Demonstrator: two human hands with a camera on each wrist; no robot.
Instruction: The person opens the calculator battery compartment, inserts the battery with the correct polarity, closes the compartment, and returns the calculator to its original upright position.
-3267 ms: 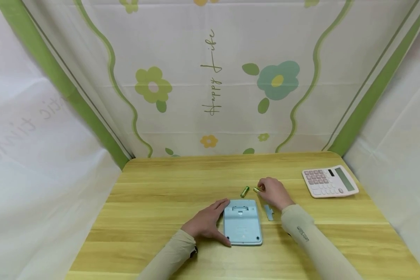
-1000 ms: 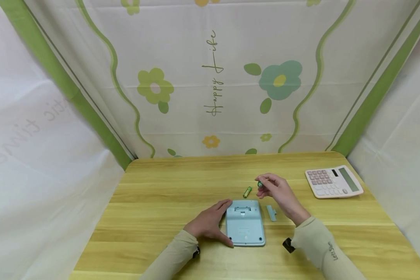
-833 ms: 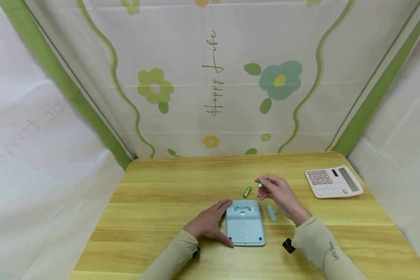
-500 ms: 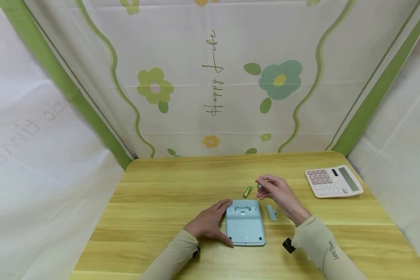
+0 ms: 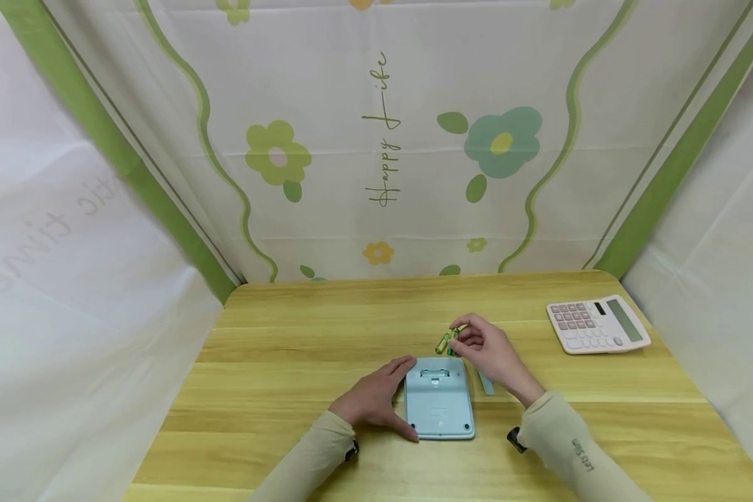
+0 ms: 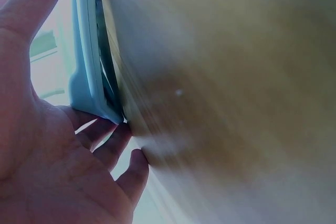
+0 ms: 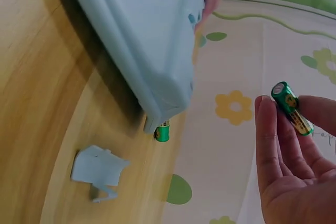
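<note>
A light blue calculator [image 5: 439, 411] lies face down, its battery compartment [image 5: 435, 374] uncovered at the far end. Along its left side my left hand [image 5: 373, 397] holds it, thumb at the near corner and fingers at the far corner; in the left wrist view the fingertips [image 6: 123, 129] touch its edge. My right hand [image 5: 486, 348] pinches a green battery [image 7: 291, 108] between thumb and fingers, above the table past the calculator's far right corner. A second green battery [image 5: 442, 343] lies just behind the calculator. The blue battery cover [image 5: 487, 385] rests to the right, partly hidden by the right hand.
A pink and white calculator [image 5: 596, 325] lies face up at the right of the wooden table [image 5: 276, 348]. A white flower-printed curtain [image 5: 351, 209] hangs behind the table, and white cloth [image 5: 715, 279] flanks both sides.
The right hand first picked the battery up off the table, held it raised, and has now shifted left and turned, partly covering the battery cover. The left hand and blue calculator stay put.
</note>
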